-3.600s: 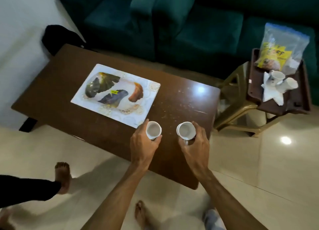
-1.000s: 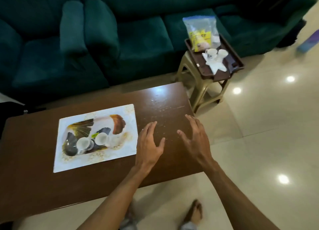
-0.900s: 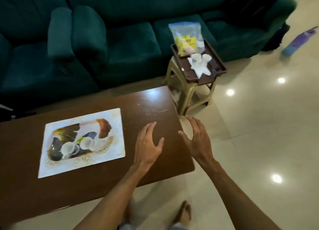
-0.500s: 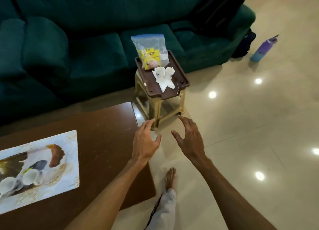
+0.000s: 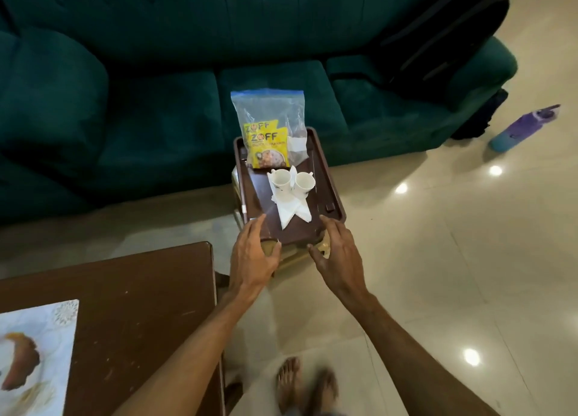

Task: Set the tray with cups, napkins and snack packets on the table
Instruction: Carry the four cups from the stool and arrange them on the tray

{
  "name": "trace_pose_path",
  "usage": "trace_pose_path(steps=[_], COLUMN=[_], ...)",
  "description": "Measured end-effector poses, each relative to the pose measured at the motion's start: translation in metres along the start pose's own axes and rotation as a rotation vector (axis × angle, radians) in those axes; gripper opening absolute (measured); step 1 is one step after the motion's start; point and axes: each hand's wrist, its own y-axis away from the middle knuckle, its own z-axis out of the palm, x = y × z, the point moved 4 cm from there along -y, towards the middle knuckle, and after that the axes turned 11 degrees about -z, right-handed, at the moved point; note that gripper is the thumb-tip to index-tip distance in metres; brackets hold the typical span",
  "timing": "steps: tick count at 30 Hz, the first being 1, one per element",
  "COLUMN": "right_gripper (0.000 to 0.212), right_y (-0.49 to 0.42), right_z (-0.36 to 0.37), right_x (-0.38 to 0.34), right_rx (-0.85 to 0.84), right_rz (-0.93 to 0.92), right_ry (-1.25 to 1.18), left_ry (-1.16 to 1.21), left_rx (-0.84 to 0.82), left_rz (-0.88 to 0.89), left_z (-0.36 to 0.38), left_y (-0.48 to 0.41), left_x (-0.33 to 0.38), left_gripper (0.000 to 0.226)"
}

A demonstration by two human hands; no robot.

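Note:
A dark brown tray (image 5: 325,181) rests on a tan plastic stool (image 5: 300,254) in front of the sofa. On it stand two white cups (image 5: 292,181) over white napkins (image 5: 291,211), and behind them leans a clear zip bag holding yellow snack packets (image 5: 266,147). My left hand (image 5: 255,256) is open at the tray's near left corner, fingers spread. My right hand (image 5: 339,253) is open at the near right corner. Neither hand grips the tray. The brown table (image 5: 125,315) lies at the lower left, with a patterned white placemat (image 5: 34,353) at its edge.
A dark green sofa (image 5: 156,103) fills the back. A black bag (image 5: 438,37) leans on its right arm. A purple bottle (image 5: 522,128) lies on the glossy tiled floor at right. My bare feet (image 5: 300,384) show at the bottom.
My view has swung right, from the table to the stool. Both open hands have moved forward and now flank the tray's near edge. The two cups on the placemat have left the view.

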Motion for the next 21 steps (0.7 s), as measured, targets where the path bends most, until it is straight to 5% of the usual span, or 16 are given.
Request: trace_pose_path(steps=[10,15,21], right_gripper=[0.082,0.088,0.066], right_y=[-0.160,-0.192,-0.206], right_z=[0.079,0.123,0.130], right_x=[0.092,0.116,0.121], right_rx=[-0.078,-0.200,-0.149], right_rz=[0.083,0.052,0.053], right_ry=[-0.055,-0.046,-0.085], left_ry=[0.053,-0.005,0.020], left_rx=[0.080,-0.014,0.089], left_rz=[-0.095,-0.133,-0.142], left_z=[0.087,0.132,0.140], left_y=[-0.162,-0.211,-0.224], left_x=[0.015,0.010,0.002], left_gripper=[0.072,0.085,0.069])
